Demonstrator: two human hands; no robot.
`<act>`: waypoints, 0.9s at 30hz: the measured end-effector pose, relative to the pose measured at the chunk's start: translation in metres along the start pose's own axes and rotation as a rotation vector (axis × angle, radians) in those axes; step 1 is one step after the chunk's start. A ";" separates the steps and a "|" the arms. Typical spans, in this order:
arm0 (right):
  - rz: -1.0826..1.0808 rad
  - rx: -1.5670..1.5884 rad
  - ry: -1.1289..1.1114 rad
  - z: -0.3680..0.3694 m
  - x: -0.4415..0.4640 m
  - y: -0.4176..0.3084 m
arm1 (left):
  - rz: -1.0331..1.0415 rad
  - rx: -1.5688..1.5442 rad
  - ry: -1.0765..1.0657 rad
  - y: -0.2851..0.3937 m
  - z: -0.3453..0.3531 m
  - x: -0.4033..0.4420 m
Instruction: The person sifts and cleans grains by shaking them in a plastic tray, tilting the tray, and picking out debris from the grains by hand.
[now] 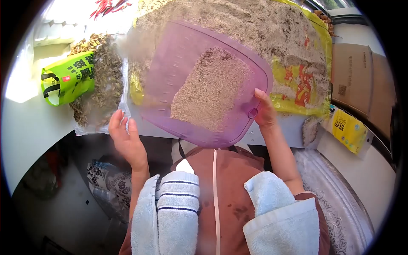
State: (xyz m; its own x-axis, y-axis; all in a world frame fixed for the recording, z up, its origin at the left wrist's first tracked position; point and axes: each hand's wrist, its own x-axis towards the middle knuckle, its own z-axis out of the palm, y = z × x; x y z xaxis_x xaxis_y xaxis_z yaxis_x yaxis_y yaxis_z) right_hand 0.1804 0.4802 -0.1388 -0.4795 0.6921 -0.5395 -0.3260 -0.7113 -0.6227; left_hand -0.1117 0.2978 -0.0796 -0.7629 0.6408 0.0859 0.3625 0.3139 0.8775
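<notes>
A translucent purple plastic scoop pan (161,76), with a wide flat front and a small hanging hole near its rounded end, is held up in front of my chest. Small pale seeds (212,87) mixed with darker bits lie in a patch on it. My right hand (265,109) grips the pan's right edge, thumb on top and the other fingers hidden beneath. To the left of the pan, my left hand (127,138) is raised with its fingers apart and nothing in it. A yellow sack (325,46) covered with more seeds and dark chaff is spread behind the pan.
At the left, dried pods (106,80) lie on clear plastic beside a green bag (70,78). Red chillies (108,6) are at the back. On the right are a cardboard box (352,76) and a yellow packet (349,129). Light-blue towels (178,212) cover my sleeves.
</notes>
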 end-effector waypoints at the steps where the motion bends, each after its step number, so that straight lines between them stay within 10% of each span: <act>1: 0.038 -0.031 -0.022 0.001 0.000 -0.003 | 0.173 0.059 -0.112 0.024 0.008 0.013; 7: -0.013 -0.090 -0.117 0.029 -0.011 -0.014 | 1.102 0.176 -0.514 0.068 0.114 0.071; 27: -0.037 -0.038 -0.064 0.008 -0.029 -0.033 | 1.088 0.380 -0.427 0.084 0.155 0.071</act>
State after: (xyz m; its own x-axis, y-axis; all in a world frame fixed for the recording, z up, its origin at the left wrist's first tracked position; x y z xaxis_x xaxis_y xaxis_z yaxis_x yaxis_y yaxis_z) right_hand 0.1984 0.4819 -0.0980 -0.5194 0.7078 -0.4787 -0.3141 -0.6792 -0.6634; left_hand -0.0527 0.4786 -0.0735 0.2453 0.8516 0.4632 0.8876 -0.3895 0.2459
